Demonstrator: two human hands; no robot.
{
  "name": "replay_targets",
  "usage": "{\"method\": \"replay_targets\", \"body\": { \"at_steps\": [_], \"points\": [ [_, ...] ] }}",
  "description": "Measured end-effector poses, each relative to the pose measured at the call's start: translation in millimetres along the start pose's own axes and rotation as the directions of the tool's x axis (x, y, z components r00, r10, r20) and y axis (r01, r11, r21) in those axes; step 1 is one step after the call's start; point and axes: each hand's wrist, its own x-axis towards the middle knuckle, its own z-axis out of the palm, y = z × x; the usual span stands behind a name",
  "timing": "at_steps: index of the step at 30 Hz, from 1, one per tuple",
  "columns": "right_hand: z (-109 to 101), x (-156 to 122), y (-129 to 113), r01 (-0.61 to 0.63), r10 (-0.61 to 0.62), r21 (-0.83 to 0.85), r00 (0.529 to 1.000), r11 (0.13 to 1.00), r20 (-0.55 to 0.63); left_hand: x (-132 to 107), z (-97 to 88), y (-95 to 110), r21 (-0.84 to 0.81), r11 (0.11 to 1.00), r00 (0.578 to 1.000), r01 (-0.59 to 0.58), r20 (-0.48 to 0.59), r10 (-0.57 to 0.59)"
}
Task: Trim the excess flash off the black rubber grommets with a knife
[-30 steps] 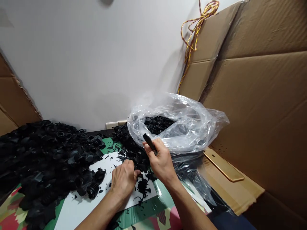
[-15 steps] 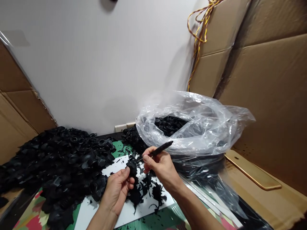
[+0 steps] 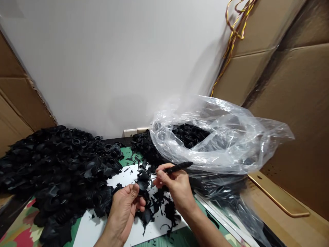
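Holding rubber bellows boot (image 3: 142, 185) in half-closed left grip (image 3: 122, 209); right grip (image 3: 177, 188) pinching black knife (image 3: 178, 167); clear plastic bag (image 3: 226, 137) at 2 o'clock, holding boots (image 3: 190, 135).

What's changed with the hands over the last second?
The left hand has lifted off the scraps and turned palm up, now gripping a black rubber bellows. The right hand has swung its black-handled knife from steep to nearly level, tip toward that piece. The heap of black rubber parts and clear plastic bag stayed put.
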Motion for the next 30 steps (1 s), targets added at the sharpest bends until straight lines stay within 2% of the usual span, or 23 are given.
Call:
{"method": "replay_targets", "body": {
  "at_steps": [3,7,10,13,21,26,28,30],
  "points": [
    [-8,1,0,0.06,-0.069,-0.08,0.991,0.995,-0.111,0,-0.4,1,-0.007,1.0,0.999,-0.008,-0.032,0.008],
    [-8,-5,2,0.122,-0.13,-0.078,0.984,0.99,-0.121,-1,2.0,2,-0.014,1.0,0.999,-0.003,-0.038,0.002],
    [-2,-11,5,0.154,-0.16,-0.09,0.985,0.984,-0.069,-2,4.3,2,-0.008,1.0,0.999,-0.03,-0.036,0.029],
    [3,-15,8,0.212,-0.217,-0.196,0.976,0.957,-0.006,-3,5.2,1,0.009,0.998,0.998,-0.056,-0.027,0.056],
    [6,-16,11,0.282,-0.279,-0.306,0.959,0.909,0.054,-1,1.2,-3,0.159,0.977,0.988,-0.14,-0.043,0.148],
    [9,-17,9,0.327,-0.297,-0.339,0.945,0.882,0.139,0,0.7,-6,0.269,0.918,0.955,-0.291,0.024,0.296],
    [7,-17,9,0.405,-0.362,-0.38,0.914,0.832,0.182,1,0.4,-7,0.292,0.888,0.933,-0.356,0.051,0.357],
    [2,-16,11,0.48,-0.434,-0.473,0.876,0.739,0.212,2,0.2,-6,0.259,0.892,0.923,-0.37,-0.004,0.384]
  ]
}}
